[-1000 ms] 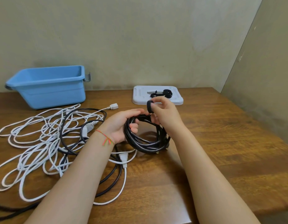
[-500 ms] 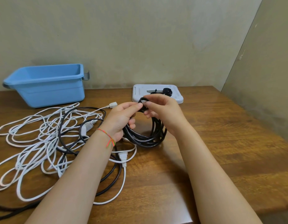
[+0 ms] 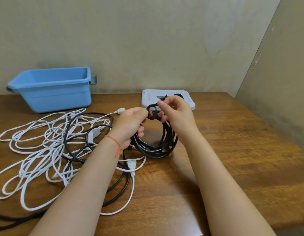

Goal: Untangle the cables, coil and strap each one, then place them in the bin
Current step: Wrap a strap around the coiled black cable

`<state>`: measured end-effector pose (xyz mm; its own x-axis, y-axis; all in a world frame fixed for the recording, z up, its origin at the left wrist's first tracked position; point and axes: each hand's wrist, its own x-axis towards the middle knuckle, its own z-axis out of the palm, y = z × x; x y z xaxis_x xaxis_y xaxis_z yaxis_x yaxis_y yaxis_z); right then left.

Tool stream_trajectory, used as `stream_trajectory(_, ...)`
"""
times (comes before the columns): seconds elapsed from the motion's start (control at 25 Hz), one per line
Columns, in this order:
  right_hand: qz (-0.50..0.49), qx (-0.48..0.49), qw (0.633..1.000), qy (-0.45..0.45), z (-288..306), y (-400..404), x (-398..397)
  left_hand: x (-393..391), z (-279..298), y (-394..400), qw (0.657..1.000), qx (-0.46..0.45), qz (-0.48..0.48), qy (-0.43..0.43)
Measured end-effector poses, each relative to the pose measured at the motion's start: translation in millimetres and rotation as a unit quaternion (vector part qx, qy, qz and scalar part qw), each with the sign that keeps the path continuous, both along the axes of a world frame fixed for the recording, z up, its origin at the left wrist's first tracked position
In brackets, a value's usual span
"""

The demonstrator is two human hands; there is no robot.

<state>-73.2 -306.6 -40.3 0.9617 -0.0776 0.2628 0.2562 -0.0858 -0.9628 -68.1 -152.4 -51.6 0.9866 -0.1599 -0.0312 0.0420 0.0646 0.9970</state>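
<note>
Above the desk (image 3: 233, 150): black cable coil (image 3: 156, 149) hanging upright between both hands.
Left hand (image 3: 130, 126) gripping the coil; right hand (image 3: 176, 114) pinching the black strap (image 3: 152, 113) at its top, bin (image 3: 50, 92) lying far left.

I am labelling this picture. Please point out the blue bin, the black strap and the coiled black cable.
blue bin (image 3: 59, 97), head view, front wall.
black strap (image 3: 152, 114), head view, loop between the hands.
coiled black cable (image 3: 154, 149), head view, bottom of the coil.
</note>
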Motion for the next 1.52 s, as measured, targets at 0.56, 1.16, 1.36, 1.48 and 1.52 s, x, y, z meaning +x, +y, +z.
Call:
stream_trajectory(0.56,0.08,0.214,0.973,0.014,13,-6,-8,6,-2,6,0.998,-0.011,0.02,0.058)
stream_trajectory(1.16,0.055,0.028,0.998,0.017,14,-10,-8,9,-10,8,0.999,0.041,-0.014,0.031)
stream_trajectory(1.36,0.065,-0.078,0.994,0.033,10,-2,-11,9,-4,7,0.994,-0.061,-0.017,0.085)
stream_trajectory(1.48,0.07,-0.117,0.989,0.051,13,-2,-13,8,-5,9,0.997,-0.038,-0.026,0.057)
stream_trajectory(1.52,0.072,-0.123,0.989,0.048,13,-1,-13,8,-5,10,0.998,-0.018,-0.038,0.042)
